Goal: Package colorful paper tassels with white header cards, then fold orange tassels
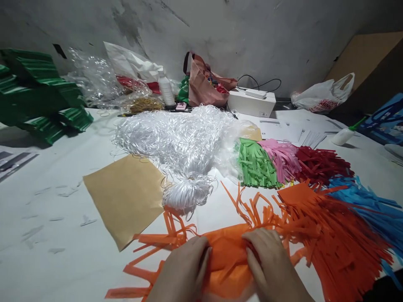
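Observation:
A sheet of orange tissue paper point(228, 251) with fringed ends lies at the near edge of the table, its strips spreading out to both sides. My left hand point(185, 268) grips the sheet's left part with bent fingers. Across from it, my right hand point(270, 260) pinches the right part between thumb and fingers. The middle of the sheet stretches between my hands and shows a few creases. Just to the right lies a pile of orange fringed tissue paper point(340, 243). Beyond my hands sits a bundle of white string point(189, 191).
A brown paper square point(126, 197) lies left of a large white string heap point(176, 134). Green point(256, 163), pink point(281, 157), dark red point(324, 163) and blue fringes point(368, 205) line the right. Green stacks point(40, 92) stand far left; a glue bottle point(344, 135) lies far right.

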`<action>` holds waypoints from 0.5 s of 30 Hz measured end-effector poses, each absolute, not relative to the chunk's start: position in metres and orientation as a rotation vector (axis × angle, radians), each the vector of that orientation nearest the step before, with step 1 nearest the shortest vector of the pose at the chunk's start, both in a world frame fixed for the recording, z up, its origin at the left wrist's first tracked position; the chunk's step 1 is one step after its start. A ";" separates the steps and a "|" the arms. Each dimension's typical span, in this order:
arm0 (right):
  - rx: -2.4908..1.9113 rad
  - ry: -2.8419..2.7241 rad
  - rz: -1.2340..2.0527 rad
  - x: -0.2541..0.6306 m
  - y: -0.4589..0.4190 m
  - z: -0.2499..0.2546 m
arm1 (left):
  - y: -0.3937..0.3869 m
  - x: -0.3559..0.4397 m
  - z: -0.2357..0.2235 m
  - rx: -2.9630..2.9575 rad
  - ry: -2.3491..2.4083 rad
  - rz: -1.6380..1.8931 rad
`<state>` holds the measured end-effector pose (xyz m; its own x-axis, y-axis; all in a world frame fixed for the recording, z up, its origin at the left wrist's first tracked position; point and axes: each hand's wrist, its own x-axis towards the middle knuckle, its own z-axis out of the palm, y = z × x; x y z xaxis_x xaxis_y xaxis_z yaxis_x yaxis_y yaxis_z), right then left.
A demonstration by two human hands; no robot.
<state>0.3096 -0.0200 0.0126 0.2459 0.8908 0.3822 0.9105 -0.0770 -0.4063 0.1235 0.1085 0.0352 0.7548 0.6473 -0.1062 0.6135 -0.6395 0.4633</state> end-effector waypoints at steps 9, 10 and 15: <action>-1.855 -1.859 -0.248 0.331 -0.040 0.011 | 0.118 0.124 0.030 2.346 0.928 -0.038; -1.893 -1.815 -0.268 0.334 -0.044 0.008 | 0.118 0.124 0.029 2.341 0.924 -0.041; -2.287 -1.525 -0.647 0.374 -0.077 -0.010 | 0.119 0.123 0.029 2.334 0.933 -0.072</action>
